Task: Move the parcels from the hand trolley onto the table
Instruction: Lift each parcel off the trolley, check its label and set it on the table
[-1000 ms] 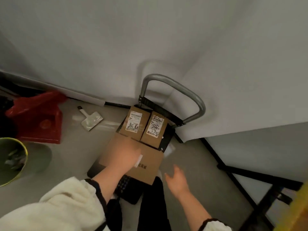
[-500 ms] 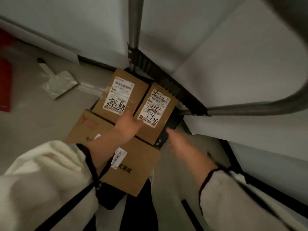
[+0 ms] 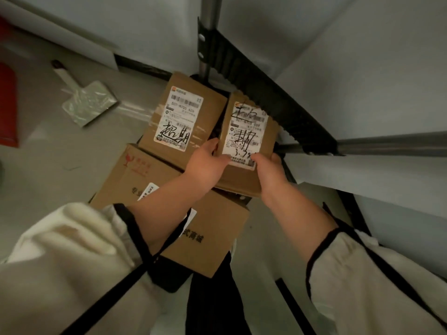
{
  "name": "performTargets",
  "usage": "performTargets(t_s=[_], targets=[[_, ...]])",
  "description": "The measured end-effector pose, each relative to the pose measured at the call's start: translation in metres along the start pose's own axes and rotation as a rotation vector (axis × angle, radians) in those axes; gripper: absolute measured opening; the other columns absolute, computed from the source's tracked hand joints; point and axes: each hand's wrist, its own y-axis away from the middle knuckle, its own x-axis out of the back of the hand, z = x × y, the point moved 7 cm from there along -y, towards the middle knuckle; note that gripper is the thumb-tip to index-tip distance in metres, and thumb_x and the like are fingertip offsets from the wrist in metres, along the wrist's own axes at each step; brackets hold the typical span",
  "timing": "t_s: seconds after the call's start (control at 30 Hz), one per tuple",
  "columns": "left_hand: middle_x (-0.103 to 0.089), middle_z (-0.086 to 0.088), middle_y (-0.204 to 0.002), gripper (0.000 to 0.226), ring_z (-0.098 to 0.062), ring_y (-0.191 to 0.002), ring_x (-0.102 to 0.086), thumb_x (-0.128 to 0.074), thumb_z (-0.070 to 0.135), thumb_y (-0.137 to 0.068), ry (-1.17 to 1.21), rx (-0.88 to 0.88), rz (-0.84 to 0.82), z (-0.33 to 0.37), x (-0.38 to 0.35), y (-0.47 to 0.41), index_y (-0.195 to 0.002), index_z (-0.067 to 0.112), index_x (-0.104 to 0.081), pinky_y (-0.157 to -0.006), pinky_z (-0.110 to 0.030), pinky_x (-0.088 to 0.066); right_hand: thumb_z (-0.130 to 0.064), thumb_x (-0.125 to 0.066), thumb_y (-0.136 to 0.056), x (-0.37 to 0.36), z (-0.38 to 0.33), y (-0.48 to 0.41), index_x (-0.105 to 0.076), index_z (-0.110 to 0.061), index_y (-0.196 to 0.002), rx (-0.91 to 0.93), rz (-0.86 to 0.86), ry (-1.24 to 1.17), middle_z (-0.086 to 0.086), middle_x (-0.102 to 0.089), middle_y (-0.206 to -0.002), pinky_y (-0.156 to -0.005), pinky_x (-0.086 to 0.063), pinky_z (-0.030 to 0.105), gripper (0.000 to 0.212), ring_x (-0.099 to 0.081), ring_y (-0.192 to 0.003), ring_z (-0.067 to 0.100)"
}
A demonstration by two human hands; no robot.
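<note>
Down on the hand trolley [image 3: 271, 102], both hands are clamped on the same small parcel [image 3: 249, 131], the right-hand one of the back pair. Left hand [image 3: 205, 163] wraps its near-left corner, fingers curled down into the gap beside it; right hand [image 3: 271, 172] grips the near-right corner, thumb pressed on top by the white label [image 3: 246, 134]. Whether the parcel has cleared the deck, I can't tell; its near end sits over the far edge of the big box [image 3: 174, 213].

Now the load: three parcels on the trolley. Two small ones side by side at the back, close against the black ribbed bar, each with one white label scrawled over in black marker. The second small parcel [image 3: 181, 119] lies just beside the held one, a dark slot between them. The big flat box fills the front, with printed characters and a small red mark near its far-left corner.

Two white sleeves with black trim cover much of that big box, and its sticker is mostly hidden under the left forearm. The trolley's deck shows only as dark slivers. Its grey handle tubes run out of frame at the top and the right. Label print is too blurred to read.

Off to the left on the floor lies a silvery packet [image 3: 89, 102], and a red thing [image 3: 7, 105] is cut off by the frame edge.
</note>
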Motion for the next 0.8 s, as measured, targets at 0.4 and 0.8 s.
performTargets(t_s=[0.4, 0.8], targets=[[-0.058, -0.003, -0.124, 0.038, -0.022, -0.111, -0.059, -0.060, 0.017, -0.091, 0.670, 0.488, -0.111, -0.018, -0.048, 0.101, -0.128, 0.013, -0.052, -0.091, -0.040, -0.051, -0.039, -0.047, -0.060, 0.026, -0.067, 0.065, -0.051, -0.021, -0.124, 0.235, -0.046, 0.742, 0.007, -0.060, -0.115, -0.084, -0.053, 0.040, 0.067, -0.061, -0.094, 0.026], [-0.070, 0.001, -0.104, 0.028, -0.019, -0.102, -0.062, -0.061, 0.021, -0.088, 0.641, 0.205, 0.021, 0.051, 0.076, 0.222, -0.116, 0.021, -0.060, -0.090, -0.041, -0.048, -0.015, -0.054, -0.083, 0.016, -0.105, 0.230, -0.048, -0.033, -0.111, 0.469, -0.166, 0.621, -0.015, -0.055, -0.092, -0.057, -0.036, 0.016, 0.034, -0.049, -0.077, -0.005]])
